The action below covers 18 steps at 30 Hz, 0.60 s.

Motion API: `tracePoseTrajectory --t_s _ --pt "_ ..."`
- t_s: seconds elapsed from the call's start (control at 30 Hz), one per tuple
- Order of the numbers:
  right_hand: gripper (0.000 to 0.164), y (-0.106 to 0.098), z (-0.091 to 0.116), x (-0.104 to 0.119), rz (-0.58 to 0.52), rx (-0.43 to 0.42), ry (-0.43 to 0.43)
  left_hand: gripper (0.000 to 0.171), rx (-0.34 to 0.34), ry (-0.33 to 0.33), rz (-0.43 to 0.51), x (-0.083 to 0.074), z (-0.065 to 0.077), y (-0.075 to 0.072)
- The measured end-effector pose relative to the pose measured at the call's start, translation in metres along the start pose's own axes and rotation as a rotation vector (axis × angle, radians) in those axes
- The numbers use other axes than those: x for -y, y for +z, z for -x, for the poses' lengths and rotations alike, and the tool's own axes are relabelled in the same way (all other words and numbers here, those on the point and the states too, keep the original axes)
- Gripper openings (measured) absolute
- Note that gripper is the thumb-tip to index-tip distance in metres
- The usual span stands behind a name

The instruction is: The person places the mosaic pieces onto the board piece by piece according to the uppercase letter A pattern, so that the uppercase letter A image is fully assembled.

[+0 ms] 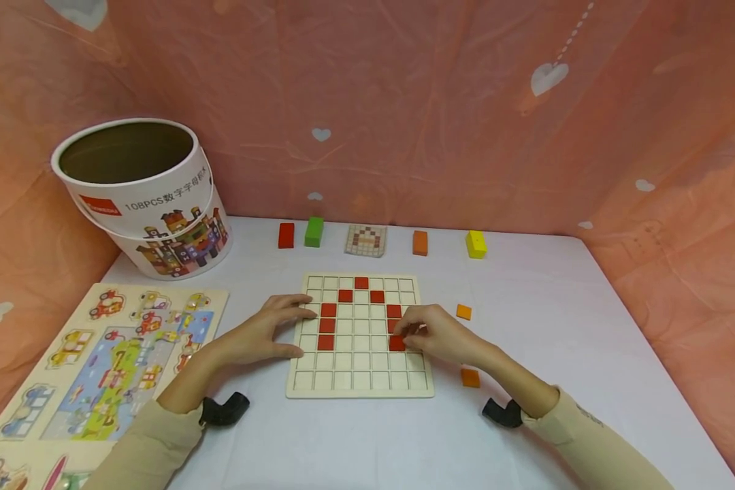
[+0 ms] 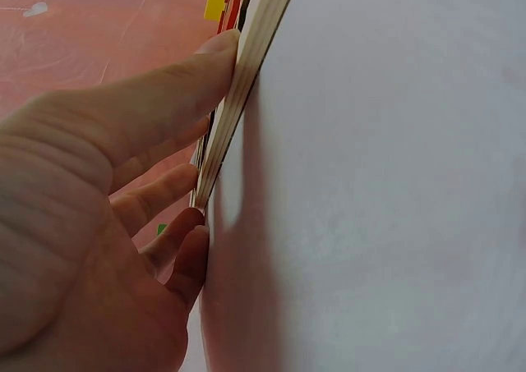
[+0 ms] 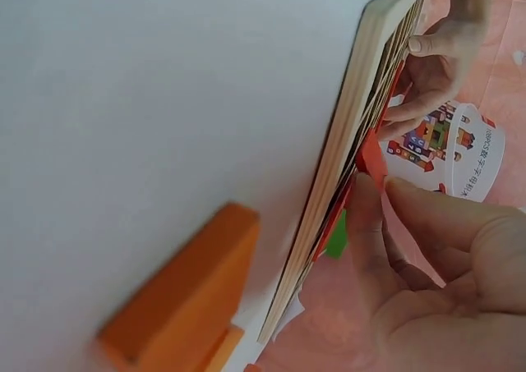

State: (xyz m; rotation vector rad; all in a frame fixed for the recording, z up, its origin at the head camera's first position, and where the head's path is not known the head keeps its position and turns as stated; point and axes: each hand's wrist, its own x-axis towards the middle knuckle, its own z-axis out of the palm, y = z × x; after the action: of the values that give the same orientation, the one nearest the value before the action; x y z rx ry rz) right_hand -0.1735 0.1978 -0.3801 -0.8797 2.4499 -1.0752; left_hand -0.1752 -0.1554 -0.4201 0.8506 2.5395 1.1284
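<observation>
A pale wooden grid board (image 1: 361,380) lies flat on the white table. Red square tiles fill several of its cells in an arch: one tile (image 1: 361,283) at the top, others stepping down both sides. My left hand (image 1: 260,331) rests at the board's left edge, fingers spread; the left wrist view has the thumb and fingertips against the wooden side. On the right side of the board, my right hand (image 1: 435,333) pinches a red tile (image 3: 372,157) between thumb and finger. That tile tilts over the lower end of the right red column and is partly hidden by the fingertips.
Two orange tiles (image 1: 470,378) lie right of the board. Behind it stand red, green, orange and yellow blocks (image 1: 476,244) and a small pattern card (image 1: 365,240). At left are a white bucket (image 1: 153,224) and a vehicle puzzle board (image 1: 27,371). Pink cloth hangs behind.
</observation>
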Motion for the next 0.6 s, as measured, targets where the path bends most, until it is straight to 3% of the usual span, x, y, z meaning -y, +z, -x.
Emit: tracePoseTrajectory --t_s 0.27,0.43,0.6 --pt "0.008 -0.018 0.01 -0.004 -0.015 -0.129 -0.003 0.058 0.0 -0.001 0.003 -0.001 -0.001 0.0" --pt "0.014 -0.035 0.021 -0.022 0.052 -0.22 0.031 0.058 -0.007 0.004 0.0 -0.001 0.001 0.001" --pt "0.022 -0.048 0.036 -0.044 0.097 -0.254 0.088 0.058 -0.005 0.004 -0.005 -0.003 0.001 0.001"
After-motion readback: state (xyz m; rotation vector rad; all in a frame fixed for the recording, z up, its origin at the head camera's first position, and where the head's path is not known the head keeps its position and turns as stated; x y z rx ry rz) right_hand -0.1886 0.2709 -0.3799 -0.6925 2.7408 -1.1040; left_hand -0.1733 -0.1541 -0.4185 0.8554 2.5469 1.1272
